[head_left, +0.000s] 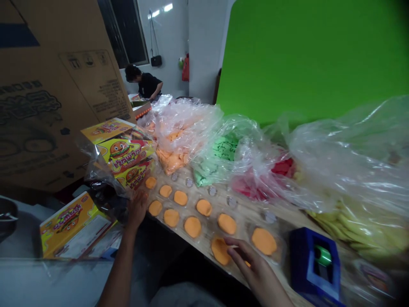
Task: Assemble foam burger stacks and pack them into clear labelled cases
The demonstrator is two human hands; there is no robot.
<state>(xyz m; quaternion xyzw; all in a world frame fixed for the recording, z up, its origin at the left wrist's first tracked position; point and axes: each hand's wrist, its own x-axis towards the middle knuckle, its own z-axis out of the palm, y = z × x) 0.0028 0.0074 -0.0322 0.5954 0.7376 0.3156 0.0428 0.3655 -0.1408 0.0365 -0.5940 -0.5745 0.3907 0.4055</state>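
Observation:
Flat orange clay-like discs lie in two rows of clear plastic trays along the near edge of the table. At the left end of the rows, my left hand reaches beside the printed burger boxes; its fingers are blurred, so I cannot tell what they touch. Toward the right end, my right hand has its fingers stretched apart over the edge of an orange disc. A bit of orange shows beneath this hand, mostly hidden. Several small pale round pieces sit behind the rows.
Clear bags hold orange, green, pink-red and yellow pieces. A blue tape dispenser stands at right. A large carton, another burger box and a green panel surround the table. One person works behind.

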